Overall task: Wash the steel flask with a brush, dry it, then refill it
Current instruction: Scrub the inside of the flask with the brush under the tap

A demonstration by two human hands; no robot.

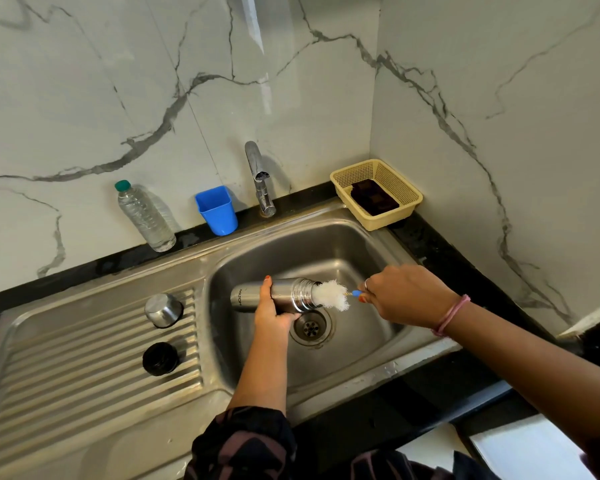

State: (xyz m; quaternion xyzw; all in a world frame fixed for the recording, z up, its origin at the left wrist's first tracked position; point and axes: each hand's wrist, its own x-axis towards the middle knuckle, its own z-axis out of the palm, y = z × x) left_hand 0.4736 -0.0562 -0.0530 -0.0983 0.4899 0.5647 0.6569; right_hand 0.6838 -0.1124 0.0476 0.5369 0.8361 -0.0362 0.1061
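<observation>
Washing stage, drying and refilling still to come. Steel flask (274, 295) lies sideways over the sink (368, 244) basin, just above the drain. Left hand (272, 311) wraps its body. Right hand (404, 296) pinches the brush (331, 295) handle, bristles at the flask mouth. Cup lid (163, 310) and stopper (160, 358) sit on the drainboard.

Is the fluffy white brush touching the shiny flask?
Touching. The head view shows the white brush bristles pushed into the steel flask mouth, no gap between. The left hand grips the flask; the right hand holds the brush handle.
</observation>
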